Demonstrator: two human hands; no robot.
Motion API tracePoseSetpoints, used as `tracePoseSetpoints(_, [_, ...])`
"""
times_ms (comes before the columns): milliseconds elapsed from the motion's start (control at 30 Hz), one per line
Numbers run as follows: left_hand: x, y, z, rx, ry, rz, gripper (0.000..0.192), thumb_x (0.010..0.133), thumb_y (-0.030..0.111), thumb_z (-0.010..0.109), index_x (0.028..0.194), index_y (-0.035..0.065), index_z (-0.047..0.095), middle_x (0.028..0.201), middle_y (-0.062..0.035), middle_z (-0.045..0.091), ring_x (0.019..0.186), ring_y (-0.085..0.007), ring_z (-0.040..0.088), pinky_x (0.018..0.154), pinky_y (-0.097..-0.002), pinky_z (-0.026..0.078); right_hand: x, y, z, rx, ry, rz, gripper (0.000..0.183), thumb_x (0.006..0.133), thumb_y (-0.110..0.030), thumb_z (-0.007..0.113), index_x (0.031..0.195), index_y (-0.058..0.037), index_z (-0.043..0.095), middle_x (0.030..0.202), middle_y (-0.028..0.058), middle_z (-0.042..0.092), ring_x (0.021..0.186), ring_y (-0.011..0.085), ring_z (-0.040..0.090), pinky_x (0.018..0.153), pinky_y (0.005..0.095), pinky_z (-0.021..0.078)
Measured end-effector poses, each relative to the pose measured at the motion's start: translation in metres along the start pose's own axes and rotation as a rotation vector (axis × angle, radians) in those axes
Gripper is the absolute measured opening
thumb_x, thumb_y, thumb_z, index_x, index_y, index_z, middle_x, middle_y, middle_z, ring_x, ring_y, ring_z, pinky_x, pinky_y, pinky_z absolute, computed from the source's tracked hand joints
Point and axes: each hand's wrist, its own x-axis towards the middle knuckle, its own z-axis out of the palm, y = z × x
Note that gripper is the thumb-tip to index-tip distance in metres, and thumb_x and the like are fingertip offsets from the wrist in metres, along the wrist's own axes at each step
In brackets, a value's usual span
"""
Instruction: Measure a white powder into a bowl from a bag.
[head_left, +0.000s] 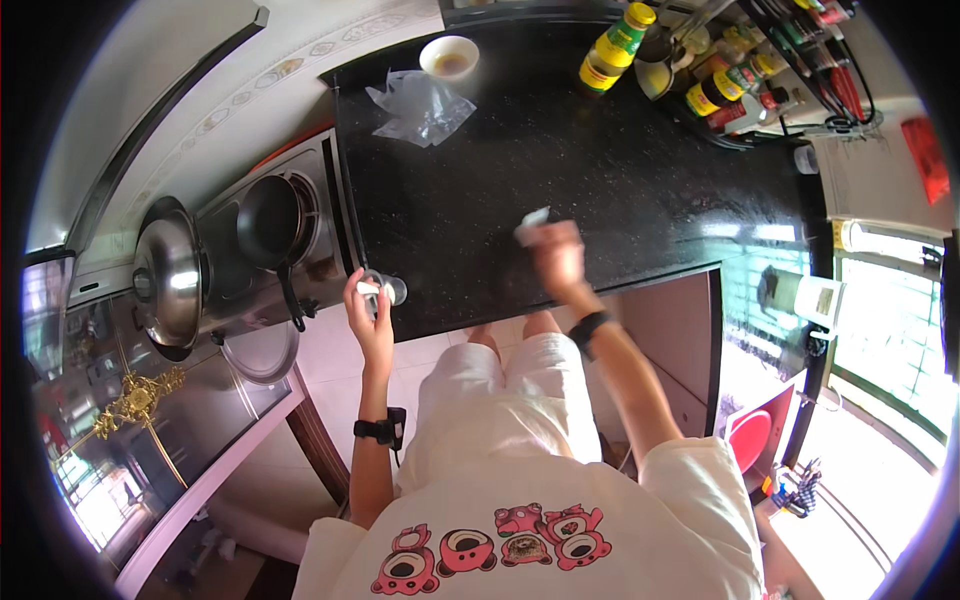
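Observation:
My left hand is raised at the near left corner of the black countertop. Its fingers hold a small clear container with a white piece at the fingertips; whether that piece is a lid or a spoon cannot be told. Over the middle of the counter, my right hand is blurred by motion. A pale, whitish thing shows at its fingers, too smeared to name. Both wrists wear black bands.
Left of the counter, a gas stove carries a black frying pan and a lidded steel wok. Farther back lie a crumpled clear plastic bag and a white bowl with some liquid. A yellow-capped bottle stands near several seasoning bottles.

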Motion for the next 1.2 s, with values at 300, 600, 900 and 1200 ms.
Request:
tracePoseSetpoints(300, [0.005, 0.009, 0.021, 0.091, -0.154, 0.250, 0.015, 0.085, 0.012, 0.061, 0.095, 0.0020, 0.055, 0.125, -0.0132, 0.047, 0.108, -0.0283, 0.051, 0.091, -0.0365, 0.041, -0.006, 0.074, -0.057, -0.158, 0.720, 0.196, 0.008, 0.074, 0.002, 0.057, 0.072, -0.0039, 0.061, 0.073, 0.0120, 0.057, 0.062, 0.0244, 0.055, 0.054, 0.0366, 0.0445])
tracePoseSetpoints(600, [0.020, 0.011, 0.040, 0.077, -0.208, 0.333, 0.017, 0.084, 0.010, 0.062, 0.096, 0.0007, 0.055, 0.122, -0.0131, 0.050, 0.109, -0.0301, 0.050, 0.091, -0.0370, 0.040, -0.095, -0.051, 0.073, 0.369, -0.315, -0.373, 0.013, 0.078, -0.005, 0.061, 0.090, -0.0052, 0.065, 0.084, 0.0117, 0.055, 0.078, 0.0261, 0.056, 0.068, 0.0358, 0.0478])
tracePoseSetpoints(900, [0.042, 0.013, 0.082, 0.356, -0.293, 0.599, 0.014, 0.076, 0.017, 0.070, 0.086, 0.0104, 0.062, 0.117, -0.0123, 0.051, 0.100, -0.0314, 0.053, 0.085, -0.0412, 0.042, -0.030, 0.129, -0.133, -0.306, 0.641, 0.257, 0.010, 0.071, 0.004, 0.061, 0.076, -0.0036, 0.066, 0.074, 0.0131, 0.055, 0.067, 0.0289, 0.056, 0.059, 0.0392, 0.0455])
tracePoseSetpoints(1200, [0.055, 0.009, 0.139, 0.716, -0.382, 0.720, 0.016, 0.070, 0.018, 0.072, 0.079, 0.0121, 0.060, 0.119, -0.0091, 0.049, 0.105, -0.0291, 0.047, 0.086, -0.0427, 0.038, -0.112, -0.054, 0.042, 0.183, 0.213, 0.085, 0.024, 0.065, 0.009, 0.059, 0.083, -0.0034, 0.069, 0.075, 0.0111, 0.054, 0.073, 0.0292, 0.056, 0.067, 0.0338, 0.0483])
